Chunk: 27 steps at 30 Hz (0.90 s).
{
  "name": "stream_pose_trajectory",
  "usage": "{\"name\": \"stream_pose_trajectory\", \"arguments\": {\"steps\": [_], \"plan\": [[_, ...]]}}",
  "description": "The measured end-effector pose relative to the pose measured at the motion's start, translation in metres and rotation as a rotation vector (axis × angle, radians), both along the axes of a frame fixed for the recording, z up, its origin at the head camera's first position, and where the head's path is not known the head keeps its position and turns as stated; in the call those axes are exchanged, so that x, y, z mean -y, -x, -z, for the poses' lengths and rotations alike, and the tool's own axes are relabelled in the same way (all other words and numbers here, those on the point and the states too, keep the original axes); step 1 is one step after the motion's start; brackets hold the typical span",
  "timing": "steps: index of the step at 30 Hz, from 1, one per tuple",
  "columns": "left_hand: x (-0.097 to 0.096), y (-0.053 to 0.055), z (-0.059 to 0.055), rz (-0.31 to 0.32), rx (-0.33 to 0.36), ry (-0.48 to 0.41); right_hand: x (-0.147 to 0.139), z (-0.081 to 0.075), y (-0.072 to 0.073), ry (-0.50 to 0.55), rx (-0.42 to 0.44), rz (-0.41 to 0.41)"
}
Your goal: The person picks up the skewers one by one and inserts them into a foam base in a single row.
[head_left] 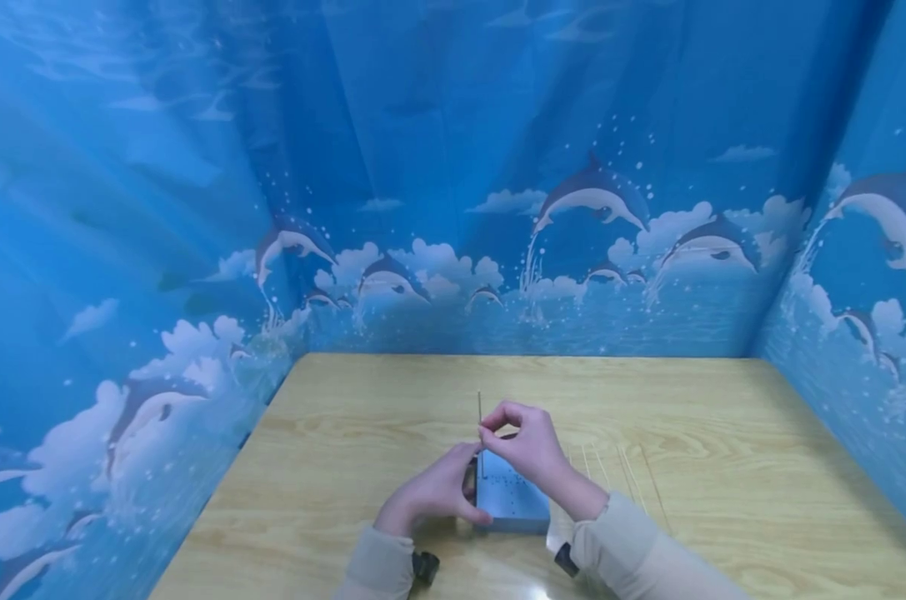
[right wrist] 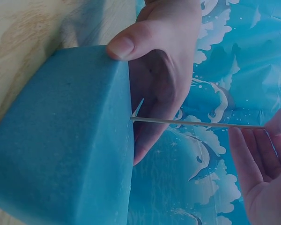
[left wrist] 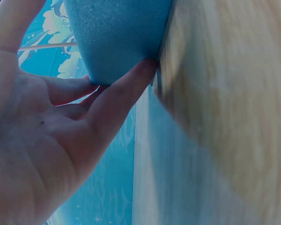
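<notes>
A blue foam block [head_left: 516,504] with several small dark holes in its top stands on the table. My left hand [head_left: 433,487] holds it at its left side, thumb near the front corner; in the left wrist view the fingers [left wrist: 124,96] press against the foam [left wrist: 117,37]. Above the block my right hand [head_left: 529,442] pinches a thin wooden stick [head_left: 479,407] between thumb and fingertips. The stick [right wrist: 187,123] is upright, its lower end meeting the block's top. Whether the tip has sunk into the foam I cannot tell.
Several thin sticks [head_left: 633,477] lie on the wooden table [head_left: 738,442], right of the block and partly behind the right forearm. Blue dolphin-printed curtains [head_left: 437,167] enclose the table at the back and sides. A black device [head_left: 425,567] sits at the left wrist.
</notes>
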<state>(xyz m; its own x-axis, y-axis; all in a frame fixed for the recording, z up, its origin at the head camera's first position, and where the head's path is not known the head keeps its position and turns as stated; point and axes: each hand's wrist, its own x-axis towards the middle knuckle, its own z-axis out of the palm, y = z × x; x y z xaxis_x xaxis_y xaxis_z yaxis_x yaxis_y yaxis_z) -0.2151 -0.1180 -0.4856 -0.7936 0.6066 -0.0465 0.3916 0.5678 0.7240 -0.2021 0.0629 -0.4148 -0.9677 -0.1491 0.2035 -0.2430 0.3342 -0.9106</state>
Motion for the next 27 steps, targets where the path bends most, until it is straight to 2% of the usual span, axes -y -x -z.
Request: {"name": "stream_pose_trajectory", "arguments": {"steps": [14, 22, 27], "plan": [[0.0012, -0.0012, -0.0012, 0.011, 0.003, -0.026, 0.0021, -0.0001, 0.0003, -0.018, -0.037, -0.003], [0.0012, -0.001, -0.0007, 0.009, -0.011, 0.001, 0.0008, -0.0003, -0.0009, -0.019, -0.008, 0.011], [0.0003, 0.0002, 0.0019, -0.003, -0.015, 0.026, -0.0062, 0.0003, -0.0009, -0.035, -0.018, 0.024]]}}
